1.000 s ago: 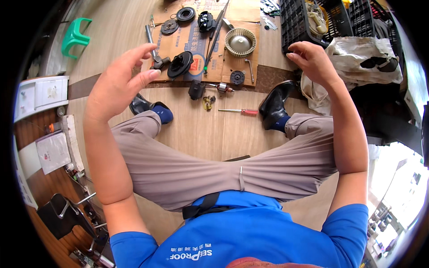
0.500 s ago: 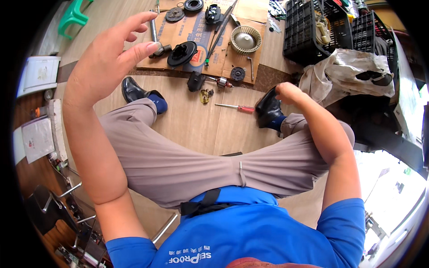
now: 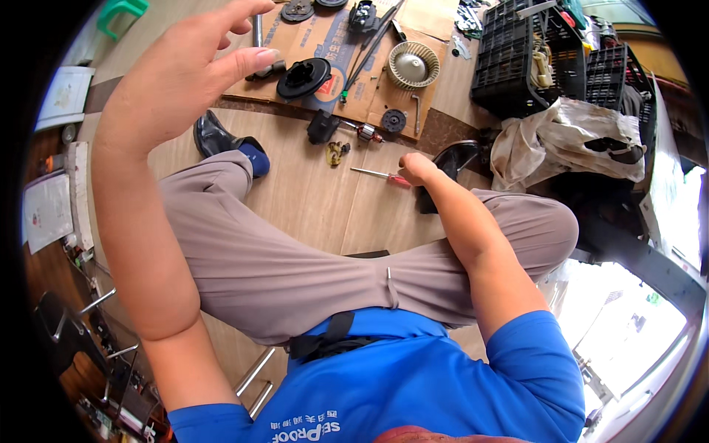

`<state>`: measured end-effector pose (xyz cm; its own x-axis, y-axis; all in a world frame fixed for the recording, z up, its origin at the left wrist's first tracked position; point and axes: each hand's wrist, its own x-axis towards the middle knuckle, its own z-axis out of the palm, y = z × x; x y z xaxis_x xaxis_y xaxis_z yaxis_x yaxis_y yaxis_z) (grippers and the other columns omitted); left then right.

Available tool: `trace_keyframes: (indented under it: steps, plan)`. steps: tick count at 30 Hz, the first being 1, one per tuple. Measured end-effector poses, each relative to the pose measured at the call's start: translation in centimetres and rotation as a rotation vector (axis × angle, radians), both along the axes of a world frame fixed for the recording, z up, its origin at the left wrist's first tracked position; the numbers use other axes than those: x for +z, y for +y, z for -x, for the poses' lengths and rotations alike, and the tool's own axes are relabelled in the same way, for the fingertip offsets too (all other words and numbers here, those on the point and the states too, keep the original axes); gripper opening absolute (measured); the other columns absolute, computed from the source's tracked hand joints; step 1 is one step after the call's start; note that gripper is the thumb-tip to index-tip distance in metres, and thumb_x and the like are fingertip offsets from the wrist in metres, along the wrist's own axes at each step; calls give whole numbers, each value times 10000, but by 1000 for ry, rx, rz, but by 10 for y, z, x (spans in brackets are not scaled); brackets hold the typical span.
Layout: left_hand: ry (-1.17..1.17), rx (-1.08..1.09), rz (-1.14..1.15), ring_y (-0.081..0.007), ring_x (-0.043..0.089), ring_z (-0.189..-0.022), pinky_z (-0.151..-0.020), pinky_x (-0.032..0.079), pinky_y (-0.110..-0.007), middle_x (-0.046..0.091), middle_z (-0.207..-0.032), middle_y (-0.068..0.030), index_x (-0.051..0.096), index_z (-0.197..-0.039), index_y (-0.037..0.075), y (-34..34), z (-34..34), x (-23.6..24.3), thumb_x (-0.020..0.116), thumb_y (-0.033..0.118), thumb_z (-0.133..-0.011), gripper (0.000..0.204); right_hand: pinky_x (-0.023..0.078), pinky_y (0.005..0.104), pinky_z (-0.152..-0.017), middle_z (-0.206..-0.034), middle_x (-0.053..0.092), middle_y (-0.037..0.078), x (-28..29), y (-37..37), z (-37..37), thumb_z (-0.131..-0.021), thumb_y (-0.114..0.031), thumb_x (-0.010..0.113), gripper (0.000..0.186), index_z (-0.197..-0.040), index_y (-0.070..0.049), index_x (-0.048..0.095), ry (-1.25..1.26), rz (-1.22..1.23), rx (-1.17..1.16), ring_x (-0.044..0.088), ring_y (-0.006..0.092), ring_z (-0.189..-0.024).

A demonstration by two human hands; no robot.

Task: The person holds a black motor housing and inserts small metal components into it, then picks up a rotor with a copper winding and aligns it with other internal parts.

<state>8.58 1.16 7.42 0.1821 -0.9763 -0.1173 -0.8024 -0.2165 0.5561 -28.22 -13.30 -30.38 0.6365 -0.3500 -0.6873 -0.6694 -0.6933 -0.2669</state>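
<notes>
"Screwdriver (image 3: 396,179): where is it?"

"Flat on the wooden floor (image 3: 295,210), between the person's feet, its thin shaft pointing left. The red handle lies toward the right shoe (image 3: 459,153)."

"And the right hand (image 3: 419,169)?"

"Right at the handle end, low, in front of that shoe. Its fingers are curled in, but I can't tell whether they grip the handle or only come close beside it."

"What does the left hand (image 3: 166,81) do?"

"It hangs raised on the other side, fingers spread apart from the thumb with a gap between. Seen from above, a metal bar (image 3: 258,31) shows in that gap; the hand looks much nearer the camera than the bar."

"What lies just beyond the screwdriver?"

"A yellowish part (image 3: 336,153), a black block (image 3: 323,127) and a copper-ended motor part (image 3: 365,132), all near the front edge of a cardboard sheet (image 3: 367,108)."

"And on the cardboard?"

"A pale fan wheel (image 3: 413,65), with a small black disc (image 3: 394,120) nearer the person and a thin metal rod (image 3: 417,114) beside it. Further left sits a larger black disc (image 3: 303,78) with a raised middle."

"Off to the right?"

"Black crates (image 3: 506,70), with a stained cloth (image 3: 528,148) in front."
</notes>
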Motion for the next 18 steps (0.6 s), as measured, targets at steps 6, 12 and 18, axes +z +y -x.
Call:
trace_keyframes:
  steps: [6,12,18]
  plan:
    - [-36,24,15,-240,556,-1067,-925,482,-347,595,-1252,-134,513,-1400,111,1,-9,-1,634,215,-933,493,528,453,-840,-968,693,220,-16,-17,-20,-853,-231,648,232,-975,-46,719,-68,11,88,655,395,-957]
    - [-67,-11,-10,-260,562,-1088,-952,468,-368,605,-1254,-140,507,-1406,120,-3,-11,-8,642,209,-919,513,526,433,-814,-929,707,203,-16,-48,-74,-858,-215,662,223,-938,-17,727,-307,57,-305,671,373,-914]
    - [-10,-24,-46,-279,569,-1104,-974,455,-375,612,-1242,-160,499,-1403,97,-18,-4,-18,660,153,-882,548,516,368,-886,-1020,719,199,-54,-46,-136,-871,-214,672,288,-1053,4,721,-496,-162,-722,690,310,-983]
